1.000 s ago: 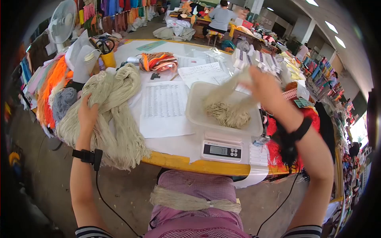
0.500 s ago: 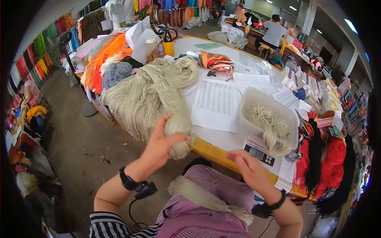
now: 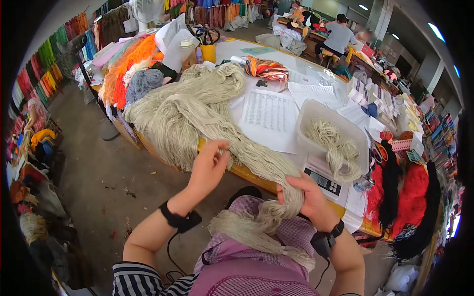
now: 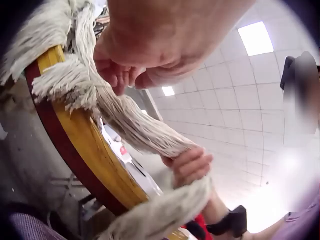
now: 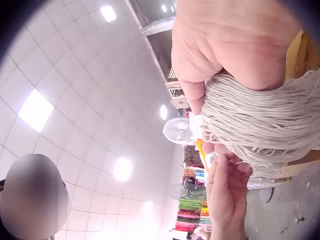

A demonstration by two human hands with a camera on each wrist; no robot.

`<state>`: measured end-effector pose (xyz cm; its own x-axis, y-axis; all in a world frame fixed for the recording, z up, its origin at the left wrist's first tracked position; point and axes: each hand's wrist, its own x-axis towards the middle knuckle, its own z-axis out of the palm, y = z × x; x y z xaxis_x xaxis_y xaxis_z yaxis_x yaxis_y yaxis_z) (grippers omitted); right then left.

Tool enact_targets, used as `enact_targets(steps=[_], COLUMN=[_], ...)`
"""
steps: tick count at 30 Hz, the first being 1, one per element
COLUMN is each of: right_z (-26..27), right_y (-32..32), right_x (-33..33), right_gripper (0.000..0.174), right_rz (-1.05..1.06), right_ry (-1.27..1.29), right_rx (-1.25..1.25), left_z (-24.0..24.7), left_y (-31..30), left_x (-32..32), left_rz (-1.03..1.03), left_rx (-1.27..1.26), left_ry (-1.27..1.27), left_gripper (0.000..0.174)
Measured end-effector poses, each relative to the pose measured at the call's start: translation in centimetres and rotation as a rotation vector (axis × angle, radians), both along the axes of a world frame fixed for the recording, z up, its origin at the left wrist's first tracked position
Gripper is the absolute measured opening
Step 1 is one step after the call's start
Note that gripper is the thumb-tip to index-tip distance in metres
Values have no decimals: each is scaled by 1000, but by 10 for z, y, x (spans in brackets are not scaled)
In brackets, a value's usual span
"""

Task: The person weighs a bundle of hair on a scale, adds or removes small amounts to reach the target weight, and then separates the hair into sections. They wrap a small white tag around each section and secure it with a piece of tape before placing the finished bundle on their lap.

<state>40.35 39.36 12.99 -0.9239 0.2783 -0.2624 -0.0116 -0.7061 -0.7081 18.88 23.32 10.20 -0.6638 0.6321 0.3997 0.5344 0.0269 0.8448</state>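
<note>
A long beige yarn hank point(image 3: 247, 153) stretches from the big beige yarn pile point(image 3: 163, 130) over the table edge toward the lap. My right hand point(image 3: 311, 197) grips its near end, the thumb across the strands; the yarn end hangs below, over the thigh. In the right wrist view the strands point(image 5: 265, 120) fill the space under my right palm. My left hand point(image 3: 210, 165) is beside the middle of the hank, its fingers point(image 4: 117, 77) loosely bent close to the strands. A separate tied beige bundle point(image 3: 237, 232) lies across the lap.
A translucent plastic tub point(image 3: 302, 129) with beige yarn sits on a digital scale point(image 3: 323, 182); some yarn hangs over its rim. A printed sheet point(image 3: 269, 116), an orange striped skein point(image 3: 266, 69) and a yellow cup point(image 3: 209, 53) with scissors stand farther back. Red yarn point(image 3: 411, 197) lies right.
My right hand has come from over the tub to the lap side and now grips the hank. My left hand moved from the pile toward the table edge. The head view has turned left.
</note>
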Motion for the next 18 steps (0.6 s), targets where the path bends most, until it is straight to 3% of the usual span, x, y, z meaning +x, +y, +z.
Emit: enact_targets(steps=[2,4,8,10,12,14,15,18], right_z=[-2,-2,-11,-13,-11,-13,-14,-5], right_y=[-1,-2,4,8,8,14,16,11], right_x=[8,16,34,40,46,54,56,58], right_gripper=[42,42,35,32,26,27,29,31], right_rz=[7,9,-68,-96,-156,-132,-104,-60], right_ry=[-12,-23,-18,-16,-34,-7,21,48], right_rx=[1,8,4,-44,-52,-70,-84,-28], left_z=[-14,-27,-23,-7,-10,-10,-10,-10], left_y=[15,23,16,-13,-47,-90,-95,-117], left_x=[-15,-26,-29,-44,-71,-112,-112,-97], left_rz=[36,-148,-331,-498,-172,125,127,430], left_rx=[34,-159,-56,191,314,70,67,-363], left_ry=[97,237,150,-1046,-967,-524,-522,317], left_gripper=[10,16,12,10,10,14,14,22])
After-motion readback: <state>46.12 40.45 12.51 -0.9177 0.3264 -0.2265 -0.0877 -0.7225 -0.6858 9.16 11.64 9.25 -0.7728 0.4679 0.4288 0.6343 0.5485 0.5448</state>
